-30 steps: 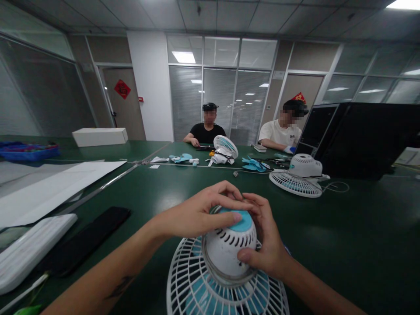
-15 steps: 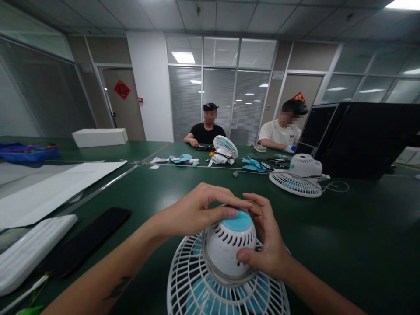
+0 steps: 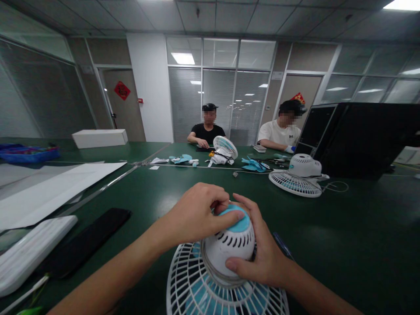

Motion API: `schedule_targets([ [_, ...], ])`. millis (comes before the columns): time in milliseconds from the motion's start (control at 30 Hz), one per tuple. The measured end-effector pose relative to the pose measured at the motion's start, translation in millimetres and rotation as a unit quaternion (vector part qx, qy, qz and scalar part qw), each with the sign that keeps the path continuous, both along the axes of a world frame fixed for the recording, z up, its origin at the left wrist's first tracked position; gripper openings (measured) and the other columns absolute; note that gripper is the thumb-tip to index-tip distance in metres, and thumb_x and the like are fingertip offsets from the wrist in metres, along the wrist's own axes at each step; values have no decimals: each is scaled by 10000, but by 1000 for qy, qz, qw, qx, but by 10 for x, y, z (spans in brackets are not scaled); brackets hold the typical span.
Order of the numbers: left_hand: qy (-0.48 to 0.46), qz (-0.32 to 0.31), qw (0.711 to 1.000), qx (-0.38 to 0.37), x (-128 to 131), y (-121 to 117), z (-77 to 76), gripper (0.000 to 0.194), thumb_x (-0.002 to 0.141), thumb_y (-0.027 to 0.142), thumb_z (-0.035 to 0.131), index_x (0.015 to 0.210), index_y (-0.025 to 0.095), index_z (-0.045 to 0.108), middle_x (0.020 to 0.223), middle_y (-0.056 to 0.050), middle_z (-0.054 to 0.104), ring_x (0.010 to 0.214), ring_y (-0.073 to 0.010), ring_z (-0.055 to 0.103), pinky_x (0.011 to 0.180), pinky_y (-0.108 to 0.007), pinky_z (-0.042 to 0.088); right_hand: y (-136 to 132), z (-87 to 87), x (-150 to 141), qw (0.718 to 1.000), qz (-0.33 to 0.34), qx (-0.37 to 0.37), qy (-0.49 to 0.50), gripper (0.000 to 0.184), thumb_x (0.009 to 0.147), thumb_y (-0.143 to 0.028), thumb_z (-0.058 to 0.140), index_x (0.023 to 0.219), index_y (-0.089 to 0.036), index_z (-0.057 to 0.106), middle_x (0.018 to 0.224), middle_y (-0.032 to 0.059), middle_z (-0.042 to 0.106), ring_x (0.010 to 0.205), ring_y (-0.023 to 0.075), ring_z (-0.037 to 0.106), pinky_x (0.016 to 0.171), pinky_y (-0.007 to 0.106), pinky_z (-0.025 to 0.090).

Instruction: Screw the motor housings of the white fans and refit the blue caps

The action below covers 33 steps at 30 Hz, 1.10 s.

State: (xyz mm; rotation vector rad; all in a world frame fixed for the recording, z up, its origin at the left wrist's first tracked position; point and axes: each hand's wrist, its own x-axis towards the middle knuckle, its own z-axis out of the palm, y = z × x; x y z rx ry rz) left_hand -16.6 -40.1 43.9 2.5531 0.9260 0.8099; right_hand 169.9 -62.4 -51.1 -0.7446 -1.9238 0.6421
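A small electric fan (image 3: 226, 258) lies face down on the green table, its white slotted motor housing upward above the round white grille (image 3: 183, 280). Light blue blades show through the bars. A light blue round cap (image 3: 241, 224) tops the housing, and a grey cord is wound around its base. My left hand (image 3: 203, 214) rests on the cap, thumb pressed across it and fingers curled at the far left edge; the fingertips are partly hidden. Around the housing's right side my right hand (image 3: 262, 253) is wrapped, thumb on the near face.
A blue pen-like item (image 3: 282, 245) lies right of my right hand. To the left are a black phone-like slab (image 3: 88, 238) and a white power strip-like block (image 3: 36, 253). Another fan (image 3: 303, 173) stands near a large black monitor (image 3: 364, 140). Two people sit opposite.
My left fingers have curled in from lying stretched over the cap, and the thumb has slid further across it. My right hand has shifted slightly left around the housing.
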Motion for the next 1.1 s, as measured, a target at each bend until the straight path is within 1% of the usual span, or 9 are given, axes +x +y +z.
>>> schedule_targets([
  [100, -1, 11, 1000, -22, 51, -26, -48, 421, 854, 331, 549, 529, 182, 327, 524, 62, 305, 511, -91, 310, 510, -263, 223, -6, -1, -14, 1000, 8, 7, 8, 950, 691, -467, 766, 1442, -278, 217, 1356, 134, 498, 1200, 318, 551, 1007, 496, 435],
  [233, 4, 65, 998, -3, 126, -48, -133, 410, 850, 278, 505, 505, 180, 307, 493, 59, 272, 472, -89, 265, 504, -282, 192, 0, -11, -19, 1000, -14, 2, 8, 935, 692, -469, 762, 1440, -283, 233, 1351, 127, 497, 1189, 318, 556, 982, 489, 452],
  [333, 8, 74, 997, 16, 144, -68, -140, 398, 858, 279, 503, 509, 178, 339, 508, 50, 328, 491, -98, 308, 521, -280, 223, 2, 1, -28, 1000, -17, 7, 8, 905, 703, -461, 760, 1427, -283, 247, 1343, 116, 509, 1191, 309, 557, 979, 465, 463],
  [400, 1, 71, 997, 35, 140, -76, -128, 342, 870, 293, 514, 558, 178, 437, 582, 33, 439, 556, -116, 404, 546, -273, 274, -1, 26, -41, 1000, -11, 18, 16, 868, 717, -444, 755, 1413, -271, 266, 1335, 113, 519, 1199, 301, 554, 973, 432, 477],
  [533, -47, 50, 997, 29, 118, -69, -109, 109, 847, 266, 586, 809, 177, 637, 829, -11, 611, 769, -164, 565, 686, -292, 419, 0, 72, -60, 999, -6, 32, 23, 818, 726, -424, 755, 1390, -271, 302, 1311, 94, 532, 1187, 279, 557, 961, 387, 491],
  [700, -90, -35, 995, -33, 56, -40, -48, 98, 852, 198, 643, 885, 152, 723, 880, -23, 681, 840, -157, 624, 781, -285, 468, 12, 47, -38, 999, -10, 31, 11, 838, 707, -432, 764, 1390, -272, 305, 1309, 90, 521, 1198, 278, 540, 971, 398, 478],
  [867, -101, -72, 989, -75, 18, -12, 7, 132, 884, 184, 639, 945, 159, 754, 943, -32, 710, 872, -146, 649, 813, -266, 480, 0, 31, -25, 999, -33, 38, -4, 858, 692, -419, 757, 1392, -240, 294, 1337, 124, 492, 1211, 296, 524, 1012, 450, 441],
  [1000, -114, -75, 988, -73, 37, 10, -34, 116, 878, 195, 643, 912, 150, 744, 907, -27, 687, 859, -146, 637, 801, -265, 472, -14, 89, -50, 999, -29, 27, -1, 848, 676, -422, 777, 1374, -245, 328, 1309, 113, 526, 1203, 295, 537, 989, 437, 466],
  [1100, -131, -67, 986, -79, 60, 45, -95, 175, 898, 296, 609, 899, 149, 703, 889, -25, 655, 849, -158, 608, 770, -273, 458, -33, 139, -63, 1000, -15, 0, 15, 781, 693, -408, 776, 1349, -260, 378, 1277, 89, 574, 1157, 274, 581, 945, 402, 506],
])
